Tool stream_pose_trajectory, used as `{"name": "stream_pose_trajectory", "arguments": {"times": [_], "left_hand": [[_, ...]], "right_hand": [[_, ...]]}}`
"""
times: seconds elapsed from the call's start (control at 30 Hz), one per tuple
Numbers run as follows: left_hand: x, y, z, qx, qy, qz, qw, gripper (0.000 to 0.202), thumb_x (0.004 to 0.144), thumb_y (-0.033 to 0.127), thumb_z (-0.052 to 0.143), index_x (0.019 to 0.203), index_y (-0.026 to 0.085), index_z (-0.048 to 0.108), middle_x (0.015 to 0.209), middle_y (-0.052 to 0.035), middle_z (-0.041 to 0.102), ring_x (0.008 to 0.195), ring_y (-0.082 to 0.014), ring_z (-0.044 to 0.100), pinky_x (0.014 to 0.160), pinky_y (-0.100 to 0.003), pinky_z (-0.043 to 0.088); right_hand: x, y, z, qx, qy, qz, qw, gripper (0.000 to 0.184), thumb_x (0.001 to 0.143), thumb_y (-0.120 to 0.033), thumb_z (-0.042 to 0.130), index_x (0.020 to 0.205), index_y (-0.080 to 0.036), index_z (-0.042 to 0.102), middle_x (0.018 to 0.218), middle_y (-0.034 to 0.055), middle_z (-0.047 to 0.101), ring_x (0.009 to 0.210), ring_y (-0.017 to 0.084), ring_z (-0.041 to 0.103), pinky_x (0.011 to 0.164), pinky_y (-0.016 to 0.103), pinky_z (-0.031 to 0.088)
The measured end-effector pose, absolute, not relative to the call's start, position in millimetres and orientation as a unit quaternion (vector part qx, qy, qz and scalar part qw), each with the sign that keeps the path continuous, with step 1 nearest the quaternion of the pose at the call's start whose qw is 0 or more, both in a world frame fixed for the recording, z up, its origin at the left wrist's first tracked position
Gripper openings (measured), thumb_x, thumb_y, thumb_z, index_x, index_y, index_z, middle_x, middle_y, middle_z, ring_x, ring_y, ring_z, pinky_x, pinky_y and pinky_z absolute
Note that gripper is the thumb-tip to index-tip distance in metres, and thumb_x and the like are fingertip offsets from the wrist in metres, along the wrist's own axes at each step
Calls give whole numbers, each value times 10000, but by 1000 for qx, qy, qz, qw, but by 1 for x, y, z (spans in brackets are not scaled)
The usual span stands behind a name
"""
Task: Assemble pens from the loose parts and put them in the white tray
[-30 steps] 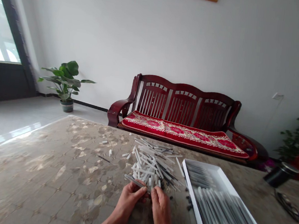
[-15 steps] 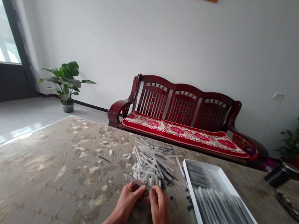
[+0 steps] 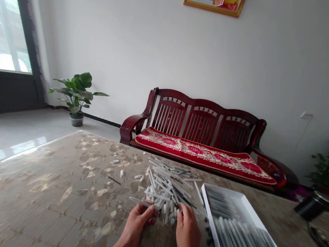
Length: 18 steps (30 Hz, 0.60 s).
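- Head view, clock hub at mid-view: and there's the left hand [image 3: 137, 221], just past six o'clock, thumb and fingers pinched together round a slim grey tube [image 3: 140, 202] that pokes out towards ten, lying nearly level.
- Over at five, the right hand [image 3: 188, 231], fingers bent and drawn close to the thumb, well apart from its partner, tips at the near edge of the heap; something dark sits by them, but whether it's gripped, I cannot tell!
- Between and beyond the hands, at six, a heap of sticks [image 3: 162, 184] sprawls every which way, mostly whitish, with a few black ones mixed in.
- Strays out at half past seven: a few short white pieces [image 3: 121, 173] and a thin black rod [image 3: 114, 180], all lying on the patterned table [image 3: 41, 188].
- Small black bits [image 3: 209, 239] gather at five, between the right hand and a white box [image 3: 245, 212].
- That box, towards four, carries long grey sticks in two groups, blurred at the near end.
- Further round, nearer half past three, a black tin [image 3: 314, 206], with a dark cable [image 3: 321, 242] just beside it.
- Beyond the table, the dark red bench [image 3: 203, 124] wears a flowery red cloth [image 3: 208, 154]; a potted plant [image 3: 79, 88] stands at nine.
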<state>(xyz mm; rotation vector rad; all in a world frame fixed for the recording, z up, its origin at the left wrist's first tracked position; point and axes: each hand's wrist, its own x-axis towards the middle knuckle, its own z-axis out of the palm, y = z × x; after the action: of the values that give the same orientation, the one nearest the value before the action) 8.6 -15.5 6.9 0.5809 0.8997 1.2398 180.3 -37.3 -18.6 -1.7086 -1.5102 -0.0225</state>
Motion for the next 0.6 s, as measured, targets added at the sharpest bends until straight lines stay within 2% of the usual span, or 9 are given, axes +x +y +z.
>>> {"name": "stream_pose_trajectory", "arguments": {"times": [0.17, 0.3, 0.43, 0.6], "left_hand": [[11, -18, 12, 267, 405, 551, 679, 447, 495, 460, 881, 760, 181, 654, 672, 13, 667, 650, -154, 647, 584, -237, 494], [13, -17, 10, 254, 402, 558, 680, 478, 496, 499, 870, 774, 172, 659, 673, 6, 662, 638, -157, 641, 589, -250, 500], [13, -15, 6, 232, 391, 560, 693, 472, 507, 475, 879, 788, 164, 662, 666, 8, 664, 624, -143, 637, 598, -244, 505], [13, -15, 5, 208, 376, 555, 712, 443, 509, 417, 900, 790, 161, 673, 684, 5, 685, 643, -140, 664, 611, -232, 524]], "right_hand": [[185, -31, -26, -705, -640, -89, 291, 294, 881, -216, 453, 1061, -268, 679, 924, 75, 661, 800, 225, 678, 577, 286, 461], [184, -29, -35, -716, -632, -99, 278, 242, 840, -179, 500, 992, -276, 662, 955, 67, 660, 805, 221, 682, 566, 277, 451], [188, -29, -38, -707, -616, -75, 340, 192, 900, -272, 468, 999, -257, 631, 986, 80, 687, 881, 245, 674, 664, 308, 487], [187, -31, -30, -656, -566, 18, 499, 354, 921, -480, 454, 1056, -214, 644, 1015, 125, 711, 925, 266, 668, 785, 362, 516]]}}
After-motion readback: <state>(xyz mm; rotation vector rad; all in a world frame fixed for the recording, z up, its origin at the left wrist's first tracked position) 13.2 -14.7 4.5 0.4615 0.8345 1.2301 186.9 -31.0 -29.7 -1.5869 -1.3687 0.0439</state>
